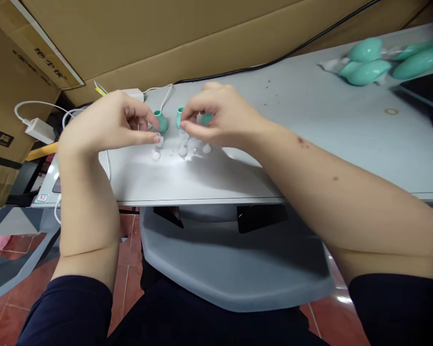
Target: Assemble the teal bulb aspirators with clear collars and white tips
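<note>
Several small teal vase-shaped pieces stand in a row near the back of the table. At the left teal piece [160, 121] is my left hand [120, 120], its index finger beside the piece and its thumb lower down by a small clear plastic cup [159, 140]; finger and thumb are apart. My right hand [216, 115] has thumb and index fingertips closed at the middle teal piece [179, 117]. Another teal piece [206, 118] shows partly behind my right fingers. A second clear cup [184, 136] and small white cone-shaped parts [183, 152] lie in front.
Larger teal rounded shells [368, 71] in clear wrap lie at the back right, near a dark flat object [426, 96]. A black cable [234, 71] runs along the cardboard [166, 33] behind. A white charger [41, 130] and cords are at the left. A grey chair [234, 269] stands against the front edge.
</note>
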A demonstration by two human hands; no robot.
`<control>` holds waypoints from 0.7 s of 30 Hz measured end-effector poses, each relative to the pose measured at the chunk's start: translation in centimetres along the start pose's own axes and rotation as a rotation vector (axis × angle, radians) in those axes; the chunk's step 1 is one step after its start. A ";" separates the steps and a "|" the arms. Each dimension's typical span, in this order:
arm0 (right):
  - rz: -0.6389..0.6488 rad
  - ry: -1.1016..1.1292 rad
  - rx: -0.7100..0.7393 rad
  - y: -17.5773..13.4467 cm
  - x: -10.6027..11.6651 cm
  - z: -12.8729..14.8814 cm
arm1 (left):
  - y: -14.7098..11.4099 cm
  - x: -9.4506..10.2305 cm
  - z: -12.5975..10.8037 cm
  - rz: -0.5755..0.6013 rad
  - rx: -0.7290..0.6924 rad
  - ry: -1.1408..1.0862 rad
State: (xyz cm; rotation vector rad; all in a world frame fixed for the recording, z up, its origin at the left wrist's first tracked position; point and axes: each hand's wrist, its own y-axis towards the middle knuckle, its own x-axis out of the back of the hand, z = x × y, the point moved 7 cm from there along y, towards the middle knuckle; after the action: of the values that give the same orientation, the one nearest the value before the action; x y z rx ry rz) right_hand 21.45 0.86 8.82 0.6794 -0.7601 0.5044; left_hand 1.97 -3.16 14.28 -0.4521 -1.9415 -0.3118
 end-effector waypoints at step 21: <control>0.316 -0.424 0.349 -0.2 -7.5 3.7 | 0.1 -5.4 4.7 0.197 0.057 -0.143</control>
State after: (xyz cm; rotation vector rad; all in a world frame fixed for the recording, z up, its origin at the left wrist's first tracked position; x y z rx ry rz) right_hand 15.17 -3.22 5.00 1.0157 -1.2042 0.8068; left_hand 0.09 -2.03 7.50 -0.6376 -2.0199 -0.0991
